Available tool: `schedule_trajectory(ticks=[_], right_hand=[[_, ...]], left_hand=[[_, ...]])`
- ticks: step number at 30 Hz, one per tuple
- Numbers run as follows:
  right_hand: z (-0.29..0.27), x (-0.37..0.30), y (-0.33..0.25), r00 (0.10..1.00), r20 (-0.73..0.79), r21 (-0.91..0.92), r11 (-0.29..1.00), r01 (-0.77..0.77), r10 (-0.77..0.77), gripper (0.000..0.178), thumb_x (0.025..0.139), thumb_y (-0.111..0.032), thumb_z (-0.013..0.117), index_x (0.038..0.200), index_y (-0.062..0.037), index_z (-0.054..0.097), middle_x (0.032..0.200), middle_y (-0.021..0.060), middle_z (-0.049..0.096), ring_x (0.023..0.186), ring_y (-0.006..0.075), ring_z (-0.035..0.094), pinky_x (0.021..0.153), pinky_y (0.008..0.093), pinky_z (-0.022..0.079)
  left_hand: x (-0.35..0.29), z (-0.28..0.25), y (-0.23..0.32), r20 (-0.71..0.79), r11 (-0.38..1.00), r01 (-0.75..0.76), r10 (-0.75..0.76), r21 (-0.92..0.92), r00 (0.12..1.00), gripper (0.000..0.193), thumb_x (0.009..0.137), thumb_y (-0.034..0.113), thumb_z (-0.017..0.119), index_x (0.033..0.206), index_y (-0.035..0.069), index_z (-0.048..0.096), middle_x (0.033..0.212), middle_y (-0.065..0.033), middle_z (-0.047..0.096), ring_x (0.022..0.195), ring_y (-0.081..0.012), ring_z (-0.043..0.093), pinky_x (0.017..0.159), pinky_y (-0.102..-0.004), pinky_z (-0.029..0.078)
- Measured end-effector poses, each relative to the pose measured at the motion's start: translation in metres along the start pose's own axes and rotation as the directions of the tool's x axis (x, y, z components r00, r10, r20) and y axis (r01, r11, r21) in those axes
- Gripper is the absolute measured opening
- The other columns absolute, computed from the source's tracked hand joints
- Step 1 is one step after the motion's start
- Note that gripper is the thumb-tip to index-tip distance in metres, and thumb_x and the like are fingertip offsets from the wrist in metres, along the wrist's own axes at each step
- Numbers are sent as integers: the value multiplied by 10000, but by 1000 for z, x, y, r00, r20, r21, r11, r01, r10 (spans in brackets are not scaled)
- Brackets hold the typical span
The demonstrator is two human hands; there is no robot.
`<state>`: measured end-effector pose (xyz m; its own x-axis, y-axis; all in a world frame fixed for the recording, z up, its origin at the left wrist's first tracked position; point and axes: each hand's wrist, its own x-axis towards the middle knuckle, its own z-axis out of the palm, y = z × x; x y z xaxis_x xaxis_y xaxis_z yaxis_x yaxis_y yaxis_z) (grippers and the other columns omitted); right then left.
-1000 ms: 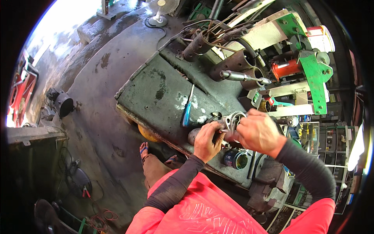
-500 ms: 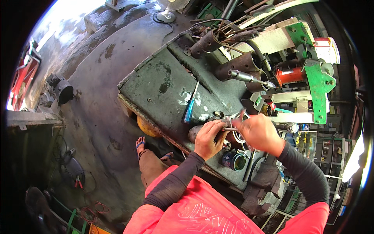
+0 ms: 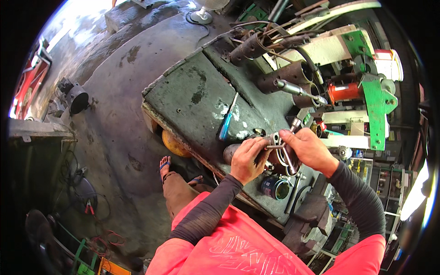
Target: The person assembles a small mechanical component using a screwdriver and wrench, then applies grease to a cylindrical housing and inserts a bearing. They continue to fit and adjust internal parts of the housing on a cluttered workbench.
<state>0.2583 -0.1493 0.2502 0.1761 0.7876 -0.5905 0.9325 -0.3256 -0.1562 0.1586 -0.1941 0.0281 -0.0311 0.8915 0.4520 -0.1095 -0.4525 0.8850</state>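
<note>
My left hand (image 3: 247, 159) is closed, its fingers pinching one thin arm of a chrome socket wrench (image 3: 289, 160). My right hand (image 3: 308, 149) grips the same wrench near where its arms meet; one socket end points up past the fingers. Beneath both hands lies a round metal housing (image 3: 230, 153) with a ring-shaped end, partly hidden by the hands. A blue-handled screwdriver (image 3: 225, 126) lies on the metal bench (image 3: 174, 91), left of the hands. Just below them stands an open dark blue can (image 3: 274, 188) with greenish contents.
Thick metal tubes (image 3: 279, 78) with tools stand at the far side of the bench. Beyond are a green bracket (image 3: 373, 110), an orange-red cylinder (image 3: 343, 92) and a white bucket (image 3: 388, 64). A vise (image 3: 316, 213) sits at the near right corner. A fan (image 3: 201, 16) stands on the floor.
My right hand was blurred by motion and now shows sharply, with the wrench turned to another angle. The left hand keeps its hold. The whole view has shifted slightly.
</note>
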Motion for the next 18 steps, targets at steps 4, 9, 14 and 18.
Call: schedule_trajectory(ticks=[4,9,14,18], right_hand=[[-22,-15,2,960,-116,-232,947,223,-255,348,1022,-350,737,1076,-9,775,979,154,745,834,219,732,734,400,565],[-30,-21,10,520,259,-883,18,468,-814,463,788,-280,850,1156,-24,735,1216,143,693,1242,320,664,1094,470,514],[2,-2,5,999,-47,-5,1000,-6,6,734,1110,-547,590,639,9,674,510,85,603,458,275,589,507,396,454],[-21,-16,4,909,-127,-524,805,279,-397,441,1009,-434,728,1073,1,759,1024,154,715,921,284,708,803,413,561]], left_hand=[[1,1,-1,9,1000,-17,18,-17,1000,273,921,81,807,1170,29,708,1157,-140,735,1060,-357,722,950,-436,579],[-1,1,-1,40,1000,-1,0,17,999,268,920,70,801,1169,35,708,1151,-140,736,1054,-361,723,942,-443,581],[-3,1,-1,31,1000,9,-9,14,999,279,910,61,798,1172,25,708,1167,-154,732,1067,-371,721,947,-449,580],[-2,1,-1,42,999,-20,18,43,999,254,926,63,791,1166,22,719,1163,-156,746,1073,-363,729,930,-435,588]])
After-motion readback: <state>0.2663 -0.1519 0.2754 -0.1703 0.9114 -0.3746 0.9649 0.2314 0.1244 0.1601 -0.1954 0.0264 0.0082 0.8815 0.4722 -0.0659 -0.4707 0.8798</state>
